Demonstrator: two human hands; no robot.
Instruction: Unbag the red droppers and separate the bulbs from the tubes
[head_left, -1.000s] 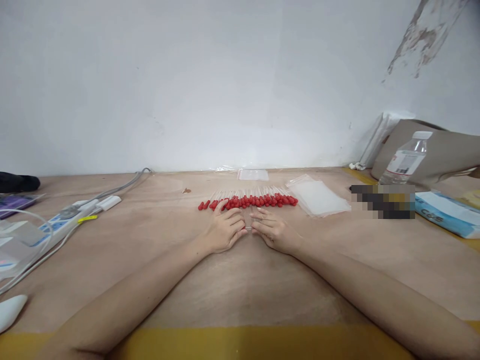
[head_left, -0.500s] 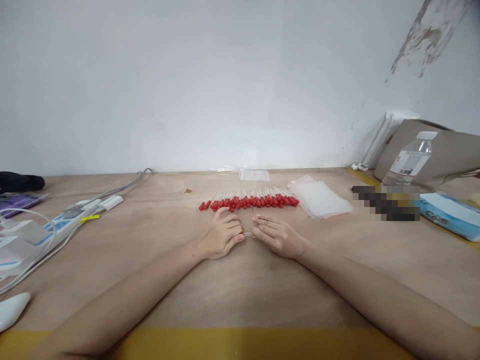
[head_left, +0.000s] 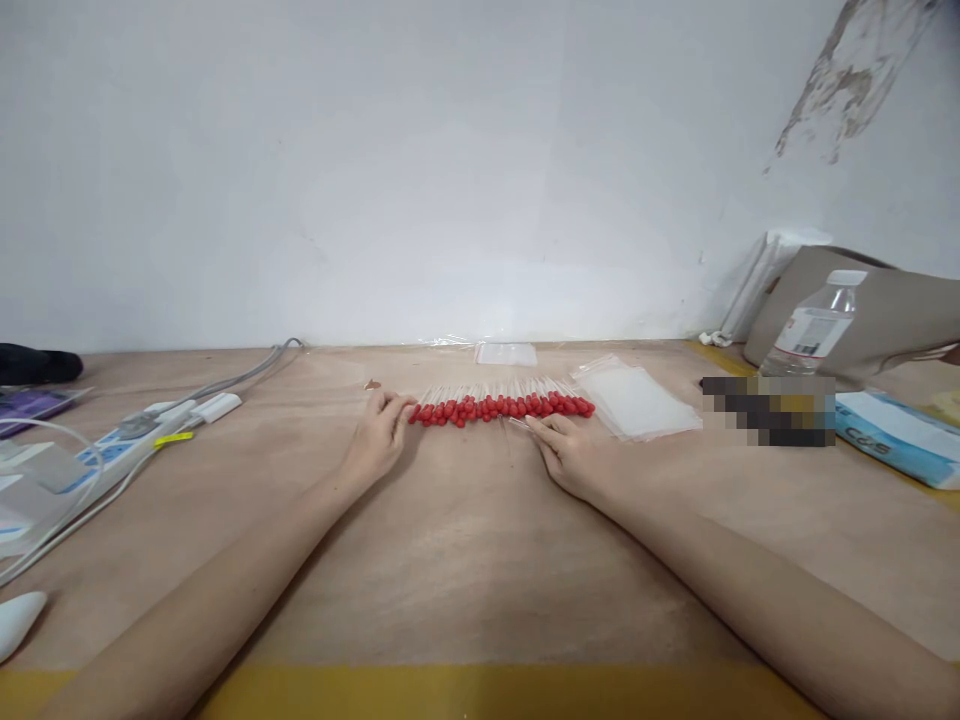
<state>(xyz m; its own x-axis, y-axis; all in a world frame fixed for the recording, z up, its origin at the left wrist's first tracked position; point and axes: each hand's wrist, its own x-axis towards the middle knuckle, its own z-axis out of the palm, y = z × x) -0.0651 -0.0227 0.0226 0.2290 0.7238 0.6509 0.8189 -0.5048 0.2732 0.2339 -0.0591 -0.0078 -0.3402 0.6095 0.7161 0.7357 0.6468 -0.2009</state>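
The red-tipped sticks [head_left: 499, 407] lay side by side in a long row on the wood table [head_left: 480, 560], nr. the middle of the view, w/ red ends on the near side. Taking that row as the clock's middle, the L hand [head_left: 377, 435] was at 9 o'clock, fingers bent, right by the row's end. Can't tell if it was pinching a red end or just touching. The R hand [head_left: 568, 455] was at 4 o'clock, holding a thin clear stick [head_left: 519, 425] in its fingertips, just in front of the row. Flat see-thru bags [head_left: 637, 398] lay nearby at 3 o'clock, & a small white packet [head_left: 507, 353] at 12. Farther off, a water bottle [head_left: 814, 328] was betw. 2 & 3 o'clock, a power strip [head_left: 109, 450] at 9.
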